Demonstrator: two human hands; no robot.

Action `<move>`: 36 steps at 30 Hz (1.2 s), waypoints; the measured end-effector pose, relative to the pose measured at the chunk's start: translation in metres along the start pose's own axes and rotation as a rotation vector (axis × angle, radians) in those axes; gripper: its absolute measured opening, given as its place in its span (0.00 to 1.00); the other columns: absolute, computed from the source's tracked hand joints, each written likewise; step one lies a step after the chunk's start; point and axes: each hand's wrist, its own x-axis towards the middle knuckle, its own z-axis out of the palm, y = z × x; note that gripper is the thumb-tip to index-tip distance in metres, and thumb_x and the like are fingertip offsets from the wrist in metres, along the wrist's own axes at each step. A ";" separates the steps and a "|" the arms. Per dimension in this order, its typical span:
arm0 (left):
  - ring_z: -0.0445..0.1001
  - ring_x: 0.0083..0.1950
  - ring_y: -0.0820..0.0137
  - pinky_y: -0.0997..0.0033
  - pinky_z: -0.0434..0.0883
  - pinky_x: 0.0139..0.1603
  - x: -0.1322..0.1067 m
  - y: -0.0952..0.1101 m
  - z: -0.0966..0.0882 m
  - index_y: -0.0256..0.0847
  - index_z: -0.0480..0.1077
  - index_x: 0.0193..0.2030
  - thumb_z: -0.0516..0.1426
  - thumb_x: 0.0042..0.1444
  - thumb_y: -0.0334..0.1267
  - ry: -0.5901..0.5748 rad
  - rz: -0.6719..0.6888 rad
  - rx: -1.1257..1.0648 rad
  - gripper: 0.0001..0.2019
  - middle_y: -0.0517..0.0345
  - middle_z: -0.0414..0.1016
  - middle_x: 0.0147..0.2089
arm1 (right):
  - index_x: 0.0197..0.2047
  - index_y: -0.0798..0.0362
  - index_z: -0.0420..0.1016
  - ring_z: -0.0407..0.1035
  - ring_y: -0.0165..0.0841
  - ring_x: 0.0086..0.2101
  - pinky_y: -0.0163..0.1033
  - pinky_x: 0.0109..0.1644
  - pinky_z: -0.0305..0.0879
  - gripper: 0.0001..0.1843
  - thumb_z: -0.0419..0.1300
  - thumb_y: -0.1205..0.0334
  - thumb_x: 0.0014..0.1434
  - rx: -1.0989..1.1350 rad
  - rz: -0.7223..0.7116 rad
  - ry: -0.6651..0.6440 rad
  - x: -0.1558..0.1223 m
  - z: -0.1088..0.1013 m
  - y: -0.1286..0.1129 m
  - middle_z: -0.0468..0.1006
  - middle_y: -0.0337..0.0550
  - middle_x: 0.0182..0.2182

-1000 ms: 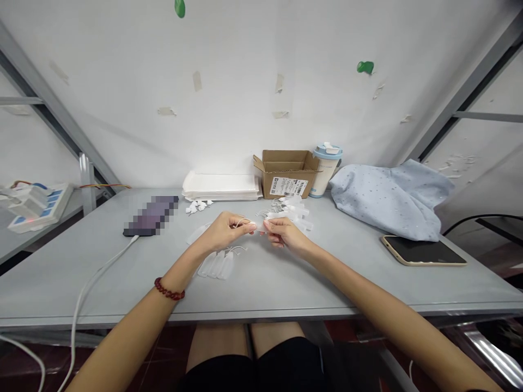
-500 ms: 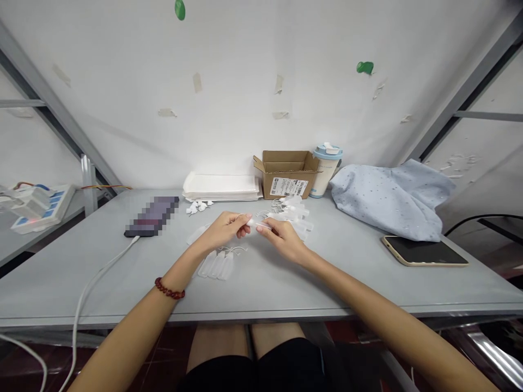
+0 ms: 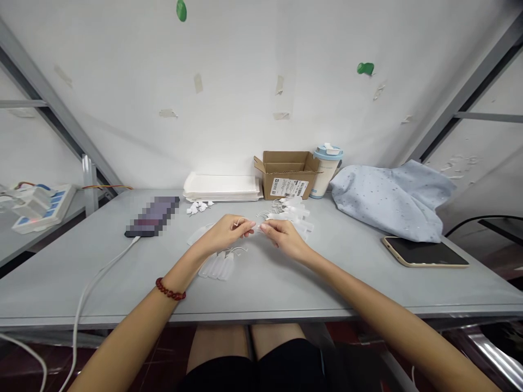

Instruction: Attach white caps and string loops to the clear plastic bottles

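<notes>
My left hand (image 3: 226,233) and my right hand (image 3: 283,236) meet above the middle of the grey table (image 3: 261,283). Both pinch a small clear plastic piece (image 3: 257,228) between thumb and fingertips. Below my left hand lies a row of clear plastic tubes with thin wire loops (image 3: 216,265). Behind my right hand sits a loose pile of the same clear pieces (image 3: 291,212). A few small white caps (image 3: 198,206) lie further back to the left. A red bead bracelet (image 3: 169,291) is on my left wrist.
A phone (image 3: 152,216) on a white cable (image 3: 92,283) lies at the left. White trays (image 3: 223,187), an open cardboard box (image 3: 286,174) and a lidded cup (image 3: 326,170) stand at the back. Blue cloth (image 3: 388,198) and another phone (image 3: 425,251) lie at the right.
The right hand's fingers have shifted a little along the small clear piece, first closer to the left hand, then slightly back. Both hands stay at the same spot.
</notes>
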 end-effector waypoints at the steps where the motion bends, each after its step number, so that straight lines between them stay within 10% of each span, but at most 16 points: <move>1: 0.70 0.33 0.68 0.72 0.64 0.34 0.000 0.000 0.000 0.37 0.69 0.25 0.49 0.57 0.52 -0.003 0.009 0.032 0.21 0.56 0.73 0.29 | 0.20 0.53 0.56 0.50 0.25 0.21 0.34 0.26 0.47 0.21 0.51 0.47 0.57 0.044 0.026 -0.012 0.000 0.000 0.001 0.53 0.32 0.17; 16: 0.62 0.25 0.74 0.74 0.58 0.27 0.000 0.003 0.002 0.37 0.70 0.25 0.48 0.58 0.50 0.021 0.049 0.141 0.21 0.60 0.71 0.26 | 0.22 0.53 0.60 0.41 0.23 0.19 0.33 0.21 0.42 0.24 0.58 0.40 0.50 0.356 0.231 -0.098 0.001 -0.003 -0.005 0.46 0.29 0.17; 23: 0.71 0.36 0.67 0.71 0.66 0.37 0.004 -0.013 -0.027 0.37 0.72 0.33 0.53 0.52 0.50 0.147 -0.024 0.066 0.16 0.54 0.76 0.34 | 0.29 0.56 0.70 0.56 0.27 0.24 0.35 0.29 0.52 0.20 0.51 0.48 0.59 -0.164 -0.048 0.143 0.004 -0.004 0.002 0.64 0.37 0.21; 28: 0.70 0.47 0.58 0.61 0.63 0.50 0.005 -0.056 -0.062 0.36 0.73 0.38 0.49 0.53 0.41 0.512 -0.218 0.618 0.15 0.46 0.76 0.42 | 0.46 0.56 0.73 0.63 0.32 0.30 0.38 0.37 0.59 0.17 0.50 0.55 0.61 -0.446 -0.124 0.263 0.010 -0.015 0.015 0.74 0.46 0.35; 36: 0.65 0.55 0.50 0.55 0.61 0.53 0.000 -0.099 -0.084 0.31 0.70 0.50 0.49 0.52 0.33 0.417 -0.432 0.919 0.20 0.36 0.73 0.45 | 0.52 0.54 0.71 0.66 0.38 0.38 0.41 0.40 0.62 0.19 0.52 0.62 0.60 -0.764 -0.037 0.360 0.016 -0.025 0.028 0.72 0.49 0.38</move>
